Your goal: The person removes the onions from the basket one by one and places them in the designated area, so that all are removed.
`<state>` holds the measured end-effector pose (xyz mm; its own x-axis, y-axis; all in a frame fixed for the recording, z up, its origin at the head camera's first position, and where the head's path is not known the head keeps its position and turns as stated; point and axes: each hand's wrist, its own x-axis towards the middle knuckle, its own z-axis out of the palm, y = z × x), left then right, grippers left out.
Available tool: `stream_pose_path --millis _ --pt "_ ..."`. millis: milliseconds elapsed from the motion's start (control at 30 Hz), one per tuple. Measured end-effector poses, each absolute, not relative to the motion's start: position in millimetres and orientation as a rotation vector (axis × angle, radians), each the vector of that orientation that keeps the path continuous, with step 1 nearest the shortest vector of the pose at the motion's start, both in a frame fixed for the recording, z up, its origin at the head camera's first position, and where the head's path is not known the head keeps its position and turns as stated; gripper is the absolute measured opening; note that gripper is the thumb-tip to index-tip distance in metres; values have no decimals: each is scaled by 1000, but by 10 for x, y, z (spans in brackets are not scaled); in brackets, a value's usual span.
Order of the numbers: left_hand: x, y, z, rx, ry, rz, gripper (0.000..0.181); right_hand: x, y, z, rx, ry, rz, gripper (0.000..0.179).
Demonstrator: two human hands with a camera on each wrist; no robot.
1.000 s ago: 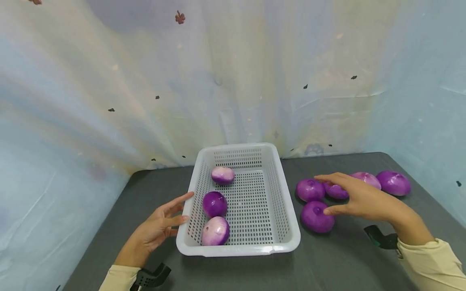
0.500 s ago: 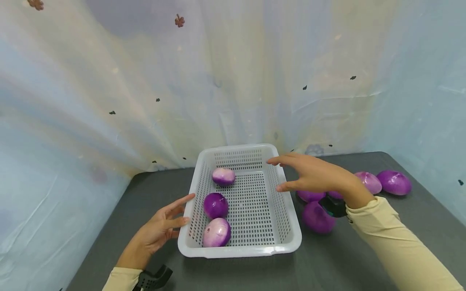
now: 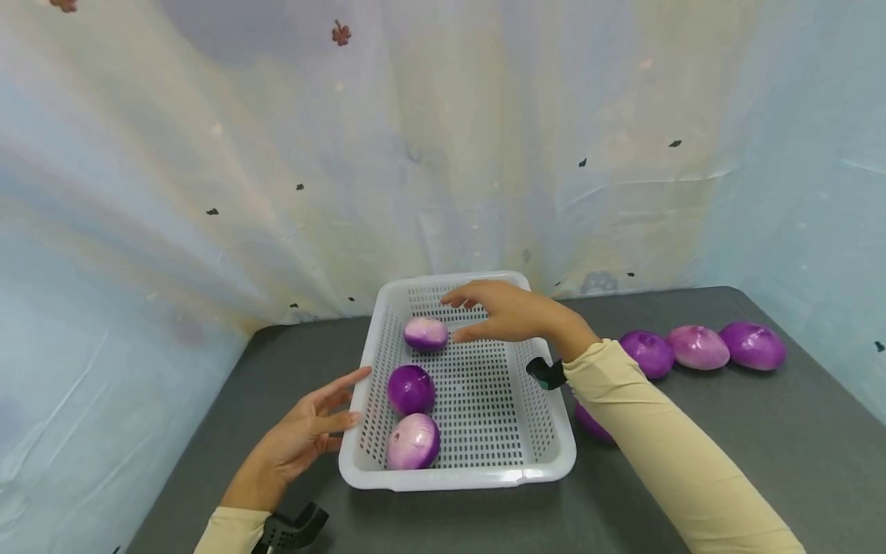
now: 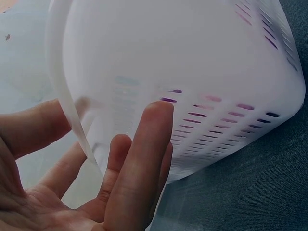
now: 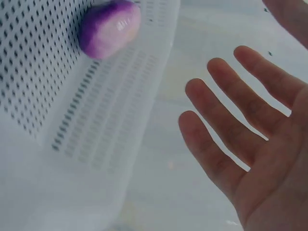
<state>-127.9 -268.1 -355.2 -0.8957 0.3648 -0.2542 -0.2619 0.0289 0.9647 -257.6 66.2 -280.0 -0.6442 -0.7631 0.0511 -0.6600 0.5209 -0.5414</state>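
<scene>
Purple-and-white onion, one: in the white basket, eleven o'clock from its middle. Dark purple onion: same basket, nine o'clock. Pale onion: seven o'clock. Outer onions: on the dark table, two to four o'clock from the basket, one mostly behind the sleeve.

Handling, as judged: picking up the purple-and-white onion. Best lowered upon squarely, thumb at six o'clock, fingers at twelve; glossy skin may slip, so close evenly.

Right hand: over the basket, one o'clock from its middle; forearm in from four; fingers toward nine, spread wide, nothing held.

Left hand: eight o'clock, fingers extended against the basket rim, apparently steadying it.
</scene>
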Motion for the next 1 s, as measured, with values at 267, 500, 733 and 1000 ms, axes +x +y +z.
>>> stream_pose_path --millis 267,500,733,1000 --pt "-1280 -2696 -3559 61 1898 1908 66 -2795 276 -3103 -1186 2512 -817 61" --pt "-1246 -2711 -3580 75 1874 1905 65 -2924 116 -3351 -1114 2502 -848 62" --pt "-1247 -2721 -3576 119 1830 1914 63 -2964 86 -3547 -1012 2531 -828 70" --pt "-1228 -2806 -3543 153 1810 1913 60 -2946 -19 -3578 -1094 2509 -703 79"
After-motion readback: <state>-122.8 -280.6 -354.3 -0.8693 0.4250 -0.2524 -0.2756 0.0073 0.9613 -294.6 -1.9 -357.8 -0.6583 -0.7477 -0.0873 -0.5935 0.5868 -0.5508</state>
